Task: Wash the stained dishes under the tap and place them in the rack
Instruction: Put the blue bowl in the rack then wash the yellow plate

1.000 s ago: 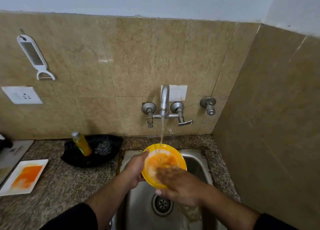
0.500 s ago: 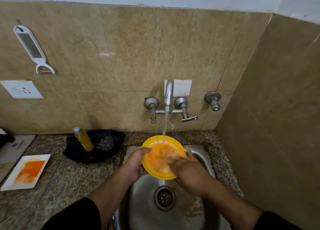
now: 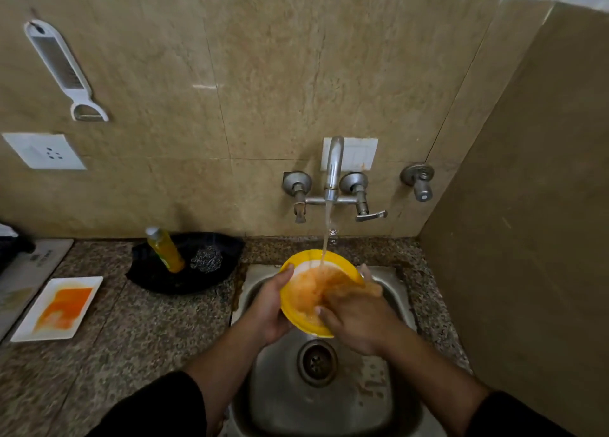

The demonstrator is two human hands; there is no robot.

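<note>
Scene: at a kitchen sink [image 3: 329, 403], a person washes a yellow bowl [image 3: 308, 286] under a running tap [image 3: 333, 169].

Bowl: held over the basin above the drain [image 3: 317, 362], tilted toward the person, with the water stream [image 3: 326, 235] landing just inside its far rim.

Left hand [image 3: 270, 308]: grips the bowl's left edge, thumb hooked over the rim and fingers behind it.

Right hand [image 3: 357, 318]: fingers laid flat against the bowl's inside and blurred, apparently mid-scrub; no sponge or scrubber shows in it.

In the bowl: a film of orange residue mixed with water across most of the inside; a pale, cleaner patch shows near the top where the stream hits.

Done so far: by the look of it, very little. The first dish is only part rinsed and nothing can be seen put away.

Left to do: finish this bowl, then the white rectangular plate [image 3: 79, 283], which lies well to the left on the granite counter [image 3: 131, 337] with a broad orange stain, apparently untouched.

Rack: not in view, so I cannot tell where it stands or whether it holds anything.

Black tray [image 3: 155, 280]: against the wall just left of the sink. It holds a yellow bottle [image 3: 166, 250], leaning, and a steel scrubber [image 3: 207, 259] beside it.

Sink basin: holds no other dishes that I can see, only wet metal and some specks near the drain.
</note>
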